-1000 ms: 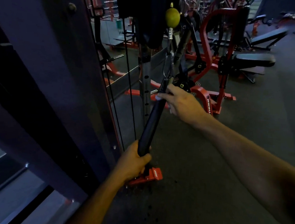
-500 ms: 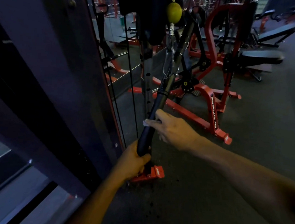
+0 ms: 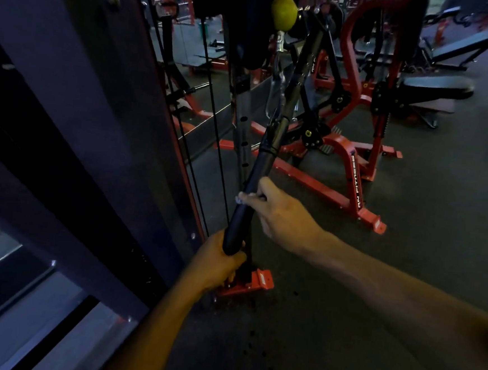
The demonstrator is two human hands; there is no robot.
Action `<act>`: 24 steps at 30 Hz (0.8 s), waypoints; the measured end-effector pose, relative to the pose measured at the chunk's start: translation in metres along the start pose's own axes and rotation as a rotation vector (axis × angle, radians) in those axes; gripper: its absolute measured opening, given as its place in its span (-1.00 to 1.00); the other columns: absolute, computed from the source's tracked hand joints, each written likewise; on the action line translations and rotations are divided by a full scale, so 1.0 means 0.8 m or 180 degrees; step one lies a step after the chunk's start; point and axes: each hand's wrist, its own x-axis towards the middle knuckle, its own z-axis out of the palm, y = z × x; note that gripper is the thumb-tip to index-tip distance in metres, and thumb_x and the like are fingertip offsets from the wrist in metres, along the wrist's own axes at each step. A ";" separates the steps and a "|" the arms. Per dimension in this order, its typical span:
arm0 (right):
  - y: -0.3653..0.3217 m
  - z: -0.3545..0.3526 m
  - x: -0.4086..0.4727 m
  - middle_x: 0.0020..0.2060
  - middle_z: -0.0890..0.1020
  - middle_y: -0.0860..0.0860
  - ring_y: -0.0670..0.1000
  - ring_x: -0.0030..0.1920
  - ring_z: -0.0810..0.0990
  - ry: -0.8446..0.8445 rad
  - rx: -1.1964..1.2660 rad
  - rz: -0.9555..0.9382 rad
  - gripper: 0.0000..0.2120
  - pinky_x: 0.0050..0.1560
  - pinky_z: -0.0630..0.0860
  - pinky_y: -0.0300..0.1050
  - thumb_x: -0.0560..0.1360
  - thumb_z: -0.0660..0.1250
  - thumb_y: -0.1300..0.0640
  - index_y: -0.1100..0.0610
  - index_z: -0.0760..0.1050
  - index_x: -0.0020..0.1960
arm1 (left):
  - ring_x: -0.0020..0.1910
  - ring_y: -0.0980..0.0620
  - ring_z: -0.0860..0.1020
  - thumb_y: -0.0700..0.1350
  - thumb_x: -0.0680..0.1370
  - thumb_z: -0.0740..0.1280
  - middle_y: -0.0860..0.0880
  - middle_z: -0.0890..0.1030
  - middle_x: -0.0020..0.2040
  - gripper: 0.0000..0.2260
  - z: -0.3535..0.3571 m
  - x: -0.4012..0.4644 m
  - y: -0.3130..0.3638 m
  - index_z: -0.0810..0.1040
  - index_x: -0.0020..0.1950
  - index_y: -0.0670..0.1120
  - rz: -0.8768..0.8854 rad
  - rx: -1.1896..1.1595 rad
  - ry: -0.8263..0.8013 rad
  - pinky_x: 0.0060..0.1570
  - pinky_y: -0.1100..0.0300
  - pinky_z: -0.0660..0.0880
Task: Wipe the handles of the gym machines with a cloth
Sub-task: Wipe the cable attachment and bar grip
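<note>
Beside the dark machine frame [image 3: 74, 130]: black bar handle [image 3: 254, 182] hanging tilted from the cable clip. Left hand [image 3: 219, 263] gripping its lower end; right hand [image 3: 281, 214] wrapped mid-grip, pinching a small pale cloth [image 3: 240, 199]. Probably mid-wipe on this grip; other machines likely left.

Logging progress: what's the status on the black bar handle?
Left hand grips the black padded bar handle at its bottom end. Right hand pinches a small white cloth mid-handle. Nothing obstructing.

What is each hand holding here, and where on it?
Left hand grips the bottom end of the black padded cable bar. Right hand wraps its middle, a scrap of pale cloth under the fingers.
</note>
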 end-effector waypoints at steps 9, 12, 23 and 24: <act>0.071 -0.059 0.040 -0.01 0.46 0.10 -0.19 -0.17 0.33 0.0696 -0.0019 0.0531 -0.69 -0.22 0.34 -0.54 0.56 0.34 0.24 0.15 0.59 0.29 | -0.03 0.18 0.59 -0.14 0.54 0.49 0.15 0.50 0.14 -0.46 -0.009 -0.010 0.006 0.28 0.36 0.15 0.0698 0.0493 0.0747 -0.12 0.24 0.56; 0.086 -0.043 0.054 -0.02 0.44 0.08 -0.08 -0.11 0.44 0.0731 0.0051 0.0896 -0.74 -0.09 0.45 -0.35 0.57 0.33 0.30 0.21 0.62 0.24 | 0.04 0.23 0.53 -0.01 0.49 0.56 0.28 0.49 0.07 -0.49 -0.009 -0.021 0.018 0.31 0.25 0.20 0.0858 0.0876 0.1020 -0.02 0.22 0.52; -0.040 0.019 -0.005 -0.09 0.35 0.06 -0.10 -0.22 0.33 0.0717 0.0774 0.0632 -0.77 -0.22 0.31 -0.37 0.59 0.30 0.30 0.24 0.58 0.23 | -0.18 0.26 0.57 -0.05 0.48 0.55 0.21 0.57 -0.09 -0.60 -0.019 -0.033 0.025 0.35 0.06 0.21 0.0878 0.1198 0.1131 -0.33 0.15 0.54; -0.043 0.021 -0.009 -0.10 0.38 0.09 -0.08 -0.23 0.34 0.0687 0.0811 0.0572 -0.77 -0.22 0.30 -0.37 0.58 0.31 0.31 0.26 0.57 0.23 | -0.20 0.23 0.58 -0.05 0.48 0.55 0.19 0.58 -0.10 -0.60 -0.020 -0.033 0.023 0.35 0.06 0.22 0.0861 0.1177 0.1100 -0.31 0.06 0.57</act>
